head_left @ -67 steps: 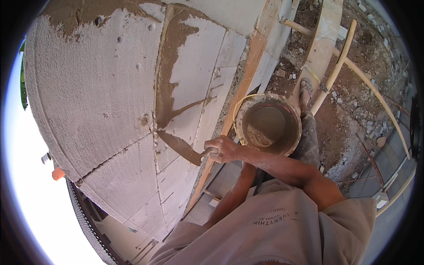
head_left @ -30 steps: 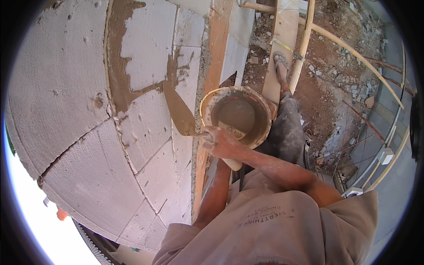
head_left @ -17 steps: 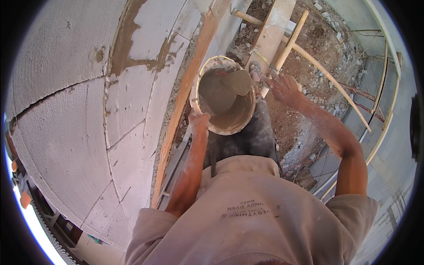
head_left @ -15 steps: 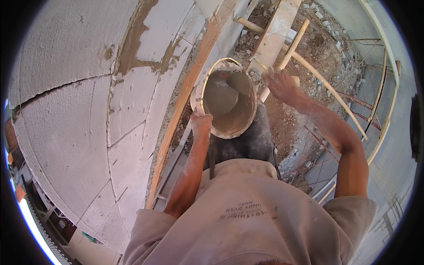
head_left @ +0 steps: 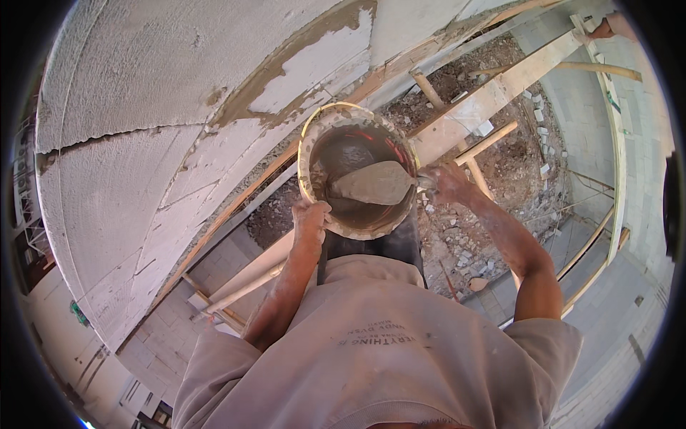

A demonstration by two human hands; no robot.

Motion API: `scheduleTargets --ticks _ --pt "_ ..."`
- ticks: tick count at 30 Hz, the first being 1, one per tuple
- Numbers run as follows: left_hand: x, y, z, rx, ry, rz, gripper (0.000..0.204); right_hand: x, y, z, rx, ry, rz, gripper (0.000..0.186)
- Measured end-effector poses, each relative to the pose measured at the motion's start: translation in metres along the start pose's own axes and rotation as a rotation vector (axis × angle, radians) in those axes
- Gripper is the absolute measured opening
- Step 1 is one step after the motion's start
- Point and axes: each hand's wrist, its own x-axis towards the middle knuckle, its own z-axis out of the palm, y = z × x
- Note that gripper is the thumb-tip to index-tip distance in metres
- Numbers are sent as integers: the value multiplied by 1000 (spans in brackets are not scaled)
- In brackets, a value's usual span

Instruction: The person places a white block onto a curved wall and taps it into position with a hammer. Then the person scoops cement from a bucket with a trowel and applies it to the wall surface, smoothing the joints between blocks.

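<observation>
My left hand (head_left: 309,222) is closed on the left rim of a round, mortar-crusted bucket (head_left: 405,146) with a yellow handle. Grey-brown mortar (head_left: 349,154) lies in the bottom. My right hand (head_left: 450,184) grips a trowel by its handle at the bucket's right side, with the mortar-coated blade (head_left: 368,182) down inside the bucket. Left of the bucket is a pale block wall (head_left: 143,86) with a brown mortar band (head_left: 275,75) along its joints.
A plank scaffold (head_left: 500,89) with round poles (head_left: 493,143) runs to the upper right over rubble (head_left: 464,250). Another person's hand (head_left: 602,30) is at a timber there. A timber board (head_left: 193,254) edges the wall; a blockwork wall (head_left: 629,207) stands right.
The trowel has gone from the wall into the bucket, where its blade now lies lower. My left hand has come onto the rim. The view has turned, and another person's hand has appeared.
</observation>
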Motion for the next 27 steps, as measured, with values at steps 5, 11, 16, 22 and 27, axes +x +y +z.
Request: scheduleTargets --ticks 5,11,16,22,27 --pt "-14 -31 10 -370 119 -18 20 60 41 -111 -78 85 -240 51" --pt "-47 -53 45 -664 234 21 23 168 53 -263 -191 -5 -291 57" --pt "-62 -80 59 -823 430 11 19 126 65 -273 -297 41 -284 53" --pt "-53 -99 64 -810 456 -66 24 164 43 -181 -420 115 -392 42" --pt "-52 -96 68 -958 471 -63 23 156 -7 -182 -343 199 -332 39"
